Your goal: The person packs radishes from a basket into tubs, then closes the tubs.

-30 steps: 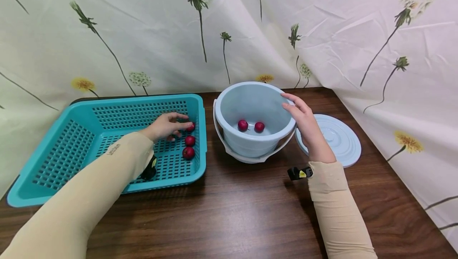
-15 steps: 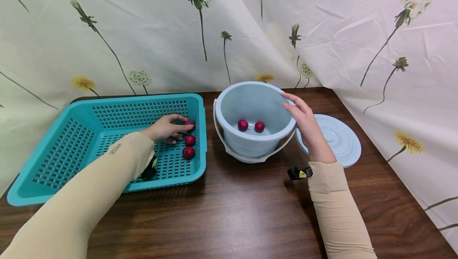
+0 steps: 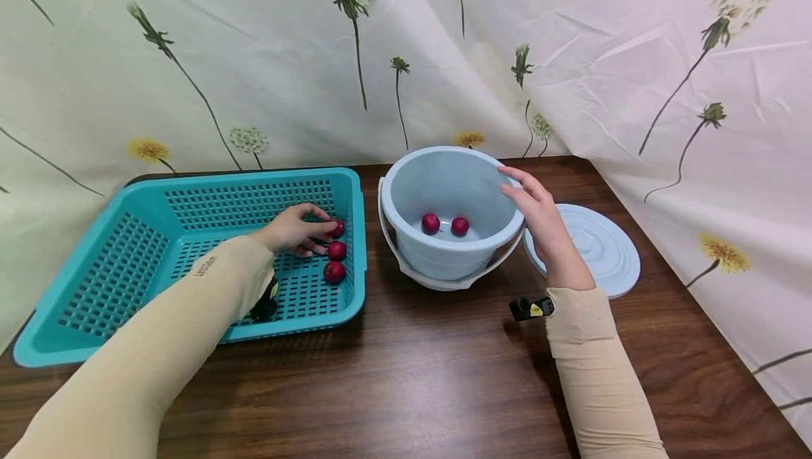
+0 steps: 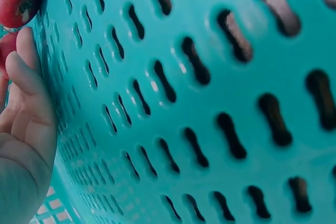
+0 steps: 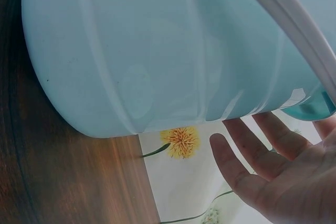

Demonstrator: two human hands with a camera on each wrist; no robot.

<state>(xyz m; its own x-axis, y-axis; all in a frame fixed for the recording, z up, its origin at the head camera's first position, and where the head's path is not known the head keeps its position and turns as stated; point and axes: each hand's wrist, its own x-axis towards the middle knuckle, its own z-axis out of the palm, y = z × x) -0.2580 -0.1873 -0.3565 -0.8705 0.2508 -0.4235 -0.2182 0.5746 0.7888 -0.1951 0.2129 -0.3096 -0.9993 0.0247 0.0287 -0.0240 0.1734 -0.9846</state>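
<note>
My left hand [image 3: 297, 228] reaches into the turquoise basket [image 3: 360, 233], its thumb and fingers pinching the farthest small round red fruit [image 3: 339, 228]. A second red fruit [image 3: 337, 251] lies right beside it, and a third red fruit [image 3: 334, 273] nearer to me. In the left wrist view the fingers [image 4: 29, 51] meet red fruit at the upper left edge. My right hand [image 3: 539, 209] rests at the right rim of a light blue bucket [image 3: 447, 258], thumb and index finger lying over the rim. Other fingers [image 5: 252, 148] extend along its outside. Two red fruits [image 3: 431, 223] lie inside the bucket.
A light blue round lid [image 3: 596, 251] lies on the dark wooden table [image 3: 393, 374], right of the bucket. The bucket's handle [image 3: 438, 283] hangs down its front. A curtain [image 3: 266, 57] printed with dandelions stands behind the table and along its right side.
My left fingers have drawn in around the farthest red fruit, with more of it showing now beyond the fingertips. The right hand and the bucket have stayed in place.
</note>
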